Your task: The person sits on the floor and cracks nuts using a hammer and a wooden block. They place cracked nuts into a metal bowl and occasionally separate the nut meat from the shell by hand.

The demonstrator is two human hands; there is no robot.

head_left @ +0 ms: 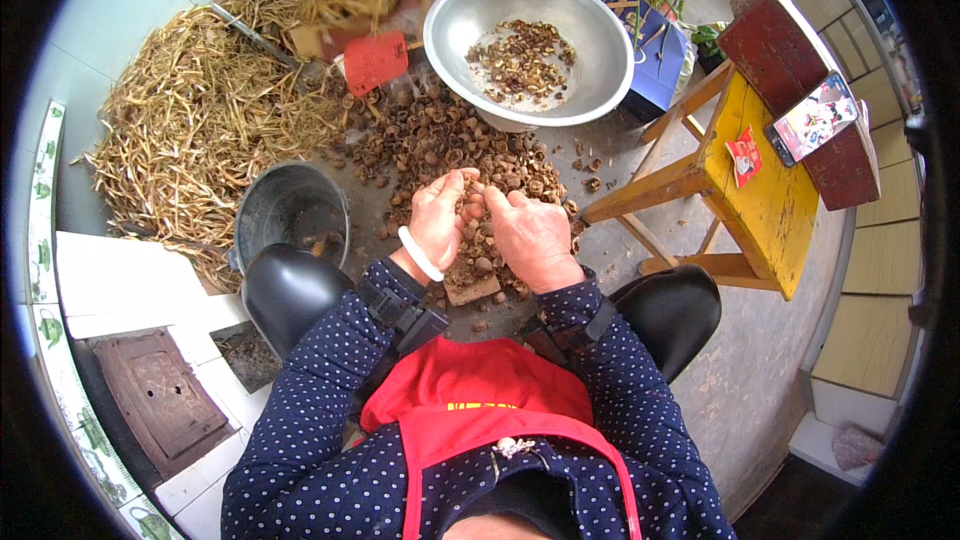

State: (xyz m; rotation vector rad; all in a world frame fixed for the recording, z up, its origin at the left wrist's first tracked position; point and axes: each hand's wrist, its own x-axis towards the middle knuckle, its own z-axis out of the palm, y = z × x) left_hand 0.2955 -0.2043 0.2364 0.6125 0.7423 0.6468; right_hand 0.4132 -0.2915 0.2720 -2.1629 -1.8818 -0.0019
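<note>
My left hand (437,218), with a white bangle at the wrist, is curled around a small brown walnut piece (463,202). Bent inward, the fingers of my right hand (533,240) meet the left fingertips at that piece; whatever they pinch is hidden. Beneath both hands spreads a heap of walnuts and broken shells (455,140) on the floor. A reddish-brown brick (473,290) lies at the heap's near edge, just below my hands. Beyond the heap stands a wide metal basin (600,70) with shelled walnut pieces (522,60) in its bottom.
A dark bucket (262,215) stands left of the heap, by my knee. Dry straw (190,110) piles up behind it, near a red plastic shovel-like blade (376,63). On the right, a yellow wooden stool (765,195) bears a phone (815,120) and a red packet (743,157).
</note>
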